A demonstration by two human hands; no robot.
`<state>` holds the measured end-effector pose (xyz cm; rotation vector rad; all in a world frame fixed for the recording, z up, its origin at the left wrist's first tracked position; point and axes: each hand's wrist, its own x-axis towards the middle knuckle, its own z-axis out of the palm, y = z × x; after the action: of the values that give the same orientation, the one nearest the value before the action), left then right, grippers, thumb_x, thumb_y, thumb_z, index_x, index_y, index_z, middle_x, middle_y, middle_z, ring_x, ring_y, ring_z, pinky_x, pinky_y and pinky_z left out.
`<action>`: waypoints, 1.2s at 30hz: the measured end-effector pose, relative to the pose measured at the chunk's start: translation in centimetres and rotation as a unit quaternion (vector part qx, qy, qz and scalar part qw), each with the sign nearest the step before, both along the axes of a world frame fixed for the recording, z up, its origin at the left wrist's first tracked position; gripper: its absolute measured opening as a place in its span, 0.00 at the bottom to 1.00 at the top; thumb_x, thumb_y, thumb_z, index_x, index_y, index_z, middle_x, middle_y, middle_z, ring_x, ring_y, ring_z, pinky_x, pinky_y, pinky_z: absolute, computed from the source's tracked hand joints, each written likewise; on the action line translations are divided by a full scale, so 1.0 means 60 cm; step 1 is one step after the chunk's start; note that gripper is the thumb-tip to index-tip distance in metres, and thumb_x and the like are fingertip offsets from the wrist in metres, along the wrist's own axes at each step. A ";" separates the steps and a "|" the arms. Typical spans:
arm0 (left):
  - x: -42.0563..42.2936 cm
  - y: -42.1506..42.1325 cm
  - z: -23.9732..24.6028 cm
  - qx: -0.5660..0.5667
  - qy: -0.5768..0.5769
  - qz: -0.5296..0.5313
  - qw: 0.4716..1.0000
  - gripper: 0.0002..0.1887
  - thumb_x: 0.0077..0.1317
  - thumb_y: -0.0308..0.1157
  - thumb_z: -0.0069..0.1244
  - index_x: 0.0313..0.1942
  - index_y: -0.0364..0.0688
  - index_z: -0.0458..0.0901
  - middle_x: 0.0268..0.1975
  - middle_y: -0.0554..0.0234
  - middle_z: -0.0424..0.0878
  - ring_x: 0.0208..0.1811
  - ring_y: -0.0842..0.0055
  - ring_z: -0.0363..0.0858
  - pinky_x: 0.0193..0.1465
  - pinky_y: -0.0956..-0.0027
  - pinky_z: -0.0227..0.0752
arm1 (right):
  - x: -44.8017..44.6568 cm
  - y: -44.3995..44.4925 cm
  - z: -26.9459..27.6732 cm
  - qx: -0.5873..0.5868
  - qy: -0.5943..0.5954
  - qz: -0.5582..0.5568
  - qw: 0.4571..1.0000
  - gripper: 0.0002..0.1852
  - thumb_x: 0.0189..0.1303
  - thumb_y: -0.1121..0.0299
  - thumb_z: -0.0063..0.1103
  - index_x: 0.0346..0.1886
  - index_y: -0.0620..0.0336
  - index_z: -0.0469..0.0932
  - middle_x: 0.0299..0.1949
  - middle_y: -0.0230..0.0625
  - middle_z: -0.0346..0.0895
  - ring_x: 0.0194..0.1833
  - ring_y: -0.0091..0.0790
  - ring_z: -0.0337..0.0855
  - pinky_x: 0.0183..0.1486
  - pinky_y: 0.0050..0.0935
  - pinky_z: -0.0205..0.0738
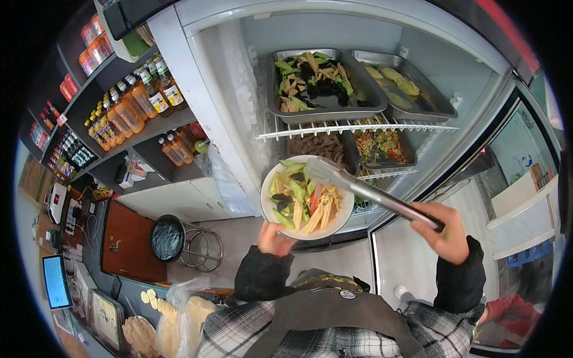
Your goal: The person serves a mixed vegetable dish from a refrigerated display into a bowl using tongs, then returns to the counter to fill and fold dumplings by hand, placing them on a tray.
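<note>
My left hand (274, 238) grips the lower rim of a round white plate (268, 215). On the plate lie green vegetable slices, black wood-ear fungus, tofu-skin strips (318, 217) and a shredded mix with red pepper. In my right hand (443, 230) is a pair of metal tongs (380, 193), gripped by the handle end. Their head hangs over the plate's upper part; whether it pinches any food cannot be made out. Just beyond, a steel tray (329, 117) of greens, tofu skin and fungus sits on the upper wire shelf (313, 130) of an open fridge.
Beside that tray is a second steel tray (429, 100) with pale green slices. Trays of brown strips (315, 147) and shredded vegetables (380, 145) sit lower. The glass fridge door (447, 255) stands open at right. Bottles (121, 112) line shelves at left, above a round stool (168, 238).
</note>
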<state>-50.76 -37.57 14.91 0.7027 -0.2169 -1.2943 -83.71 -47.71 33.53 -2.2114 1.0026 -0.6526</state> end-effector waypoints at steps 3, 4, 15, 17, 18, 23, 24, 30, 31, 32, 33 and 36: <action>-0.002 -0.006 -0.001 -0.040 0.019 -0.026 0.999 0.33 0.59 0.26 0.43 0.67 0.41 0.59 0.65 0.51 0.68 0.66 0.55 0.70 0.63 0.47 0.69 | 0.016 0.023 0.003 -0.070 0.001 0.001 0.998 0.17 0.54 0.75 0.67 0.48 0.70 0.79 0.28 0.47 0.76 0.28 0.41 0.77 0.33 0.33 0.69; -0.003 -0.007 -0.002 -0.013 0.025 -0.023 0.999 0.33 0.59 0.27 0.43 0.68 0.41 0.59 0.65 0.52 0.68 0.66 0.56 0.69 0.64 0.47 0.69 | 0.019 0.022 0.002 -0.081 0.004 -0.010 0.997 0.17 0.54 0.75 0.66 0.48 0.70 0.79 0.28 0.46 0.76 0.28 0.40 0.77 0.33 0.33 0.70; -0.005 0.025 0.001 -0.017 0.009 -0.013 1.000 0.35 0.56 0.27 0.42 0.69 0.41 0.59 0.66 0.50 0.69 0.65 0.52 0.72 0.63 0.44 0.71 | 0.074 -0.143 -0.126 -0.110 0.083 -0.088 0.987 0.17 0.54 0.66 0.65 0.46 0.63 0.83 0.40 0.54 0.82 0.41 0.55 0.83 0.45 0.43 0.78; -0.003 0.033 0.001 -0.007 -0.026 -0.030 0.999 0.36 0.58 0.33 0.46 0.69 0.42 0.59 0.67 0.52 0.69 0.66 0.56 0.71 0.67 0.50 0.68 | 0.100 -0.150 -0.154 -0.138 0.085 -0.061 0.985 0.15 0.54 0.67 0.64 0.45 0.60 0.83 0.40 0.52 0.82 0.41 0.56 0.82 0.44 0.46 0.77; -0.002 0.037 0.000 0.032 -0.037 -0.026 0.998 0.36 0.59 0.36 0.48 0.70 0.42 0.59 0.68 0.53 0.68 0.67 0.57 0.70 0.69 0.52 0.66 | 0.106 -0.151 -0.162 -0.137 0.084 -0.060 0.985 0.15 0.54 0.67 0.63 0.45 0.60 0.83 0.39 0.52 0.82 0.41 0.56 0.82 0.44 0.46 0.77; -0.003 0.044 0.002 0.005 -0.044 -0.021 0.999 0.34 0.59 0.34 0.47 0.67 0.42 0.62 0.66 0.54 0.70 0.66 0.58 0.72 0.67 0.53 0.68 | 0.096 -0.150 -0.158 -0.120 0.014 -0.048 0.992 0.14 0.55 0.71 0.63 0.45 0.64 0.83 0.40 0.53 0.83 0.41 0.56 0.83 0.45 0.43 0.78; -0.004 0.043 0.003 -0.002 -0.045 -0.016 0.999 0.33 0.59 0.34 0.48 0.67 0.42 0.63 0.66 0.54 0.71 0.66 0.58 0.72 0.67 0.53 0.68 | 0.088 -0.150 -0.151 -0.106 -0.002 -0.051 0.993 0.14 0.54 0.71 0.63 0.45 0.65 0.83 0.40 0.53 0.83 0.42 0.55 0.83 0.45 0.42 0.78; -0.002 0.020 0.006 0.043 -0.029 0.001 0.999 0.34 0.58 0.34 0.49 0.67 0.41 0.62 0.66 0.55 0.71 0.65 0.59 0.73 0.65 0.53 0.70 | 0.039 -0.110 -0.084 0.030 -0.127 -0.064 0.989 0.16 0.59 0.74 0.64 0.50 0.73 0.80 0.40 0.45 0.86 0.41 0.29 0.83 0.47 0.31 0.76; -0.001 0.013 0.005 -0.010 -0.027 -0.014 0.999 0.34 0.58 0.32 0.47 0.67 0.41 0.62 0.66 0.54 0.70 0.65 0.58 0.72 0.65 0.51 0.70 | 0.027 -0.099 -0.069 0.064 -0.090 -0.088 0.990 0.16 0.60 0.74 0.64 0.50 0.73 0.80 0.40 0.43 0.86 0.42 0.26 0.81 0.47 0.29 0.76; 0.001 0.007 0.004 -0.043 -0.018 -0.026 0.999 0.33 0.59 0.29 0.45 0.68 0.41 0.61 0.66 0.53 0.69 0.66 0.56 0.71 0.65 0.48 0.69 | 0.013 -0.086 -0.054 0.091 -0.105 -0.074 0.988 0.16 0.60 0.74 0.64 0.50 0.73 0.80 0.39 0.42 0.85 0.41 0.25 0.81 0.46 0.28 0.75; 0.002 0.001 0.003 -0.074 -0.009 -0.037 0.996 0.33 0.59 0.27 0.42 0.68 0.41 0.60 0.66 0.52 0.69 0.66 0.54 0.70 0.64 0.45 0.69 | 0.001 -0.073 -0.041 0.130 -0.104 -0.076 0.983 0.16 0.61 0.74 0.63 0.51 0.72 0.80 0.38 0.42 0.85 0.41 0.24 0.80 0.46 0.26 0.75; -0.001 -0.005 0.003 -0.020 -0.025 -0.018 0.999 0.33 0.59 0.31 0.46 0.68 0.40 0.61 0.65 0.54 0.70 0.65 0.59 0.72 0.65 0.53 0.69 | -0.005 -0.041 -0.026 0.181 -0.083 -0.062 0.978 0.16 0.61 0.73 0.64 0.51 0.72 0.80 0.38 0.39 0.84 0.39 0.23 0.79 0.44 0.25 0.74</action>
<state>-50.80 -37.89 15.10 0.6996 -0.2959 -1.3047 -84.00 -50.19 31.95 -1.7607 1.0831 -0.6407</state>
